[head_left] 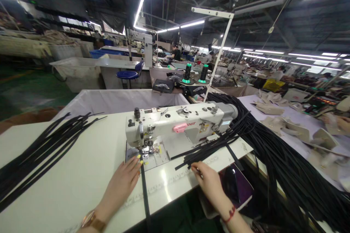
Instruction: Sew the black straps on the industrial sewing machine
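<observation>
A white sewing machine (pixel 161 122) stands on the pale worktable. One black strap (pixel 144 193) runs from its presser foot (pixel 147 150) down over the table's front edge. My left hand (pixel 124 176) lies flat with its fingers stretched out, the fingertips touching this strap just in front of the foot. To the right, my right hand (pixel 207 178) is closed, with thumb and fingers pinching at the end of a strap in a bundle of black straps (pixel 210 149). The pinched end is partly hidden by the fingers.
Several black straps (pixel 54 142) lie on the table's left side. A large heap of straps (pixel 262 142) hangs down at the right. Behind the machine are green-based thread cones (pixel 186 73) and a thread stand (pixel 222 47). Beige pieces (pixel 295 127) lie on the right-hand table.
</observation>
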Demonstrator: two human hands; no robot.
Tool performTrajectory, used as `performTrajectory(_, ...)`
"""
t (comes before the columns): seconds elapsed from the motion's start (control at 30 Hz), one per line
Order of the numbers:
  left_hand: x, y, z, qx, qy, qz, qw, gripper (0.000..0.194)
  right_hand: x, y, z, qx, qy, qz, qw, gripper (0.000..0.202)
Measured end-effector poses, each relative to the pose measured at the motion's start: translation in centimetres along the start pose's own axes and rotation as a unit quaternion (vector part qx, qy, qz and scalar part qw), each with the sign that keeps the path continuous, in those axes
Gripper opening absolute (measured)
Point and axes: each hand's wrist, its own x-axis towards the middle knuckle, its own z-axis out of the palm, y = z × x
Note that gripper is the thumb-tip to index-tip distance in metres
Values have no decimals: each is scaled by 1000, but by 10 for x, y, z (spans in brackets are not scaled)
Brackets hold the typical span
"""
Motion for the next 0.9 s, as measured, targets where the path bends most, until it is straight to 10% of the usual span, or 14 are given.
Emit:
performTrajectory(0.17,0,0,0,-3,8,4,1000,40,55,43,-29,-326,-35,-34,944,33)
performTrajectory(0.6,5,9,-17,-3,8,-6,1000,35,84,62,-24,-382,-81,-156,907,28)
performTrajectory(0.9,7,14,-22,-6,-7,-25,1000,35,15,-49,15,-36,-51,-291,955,31)
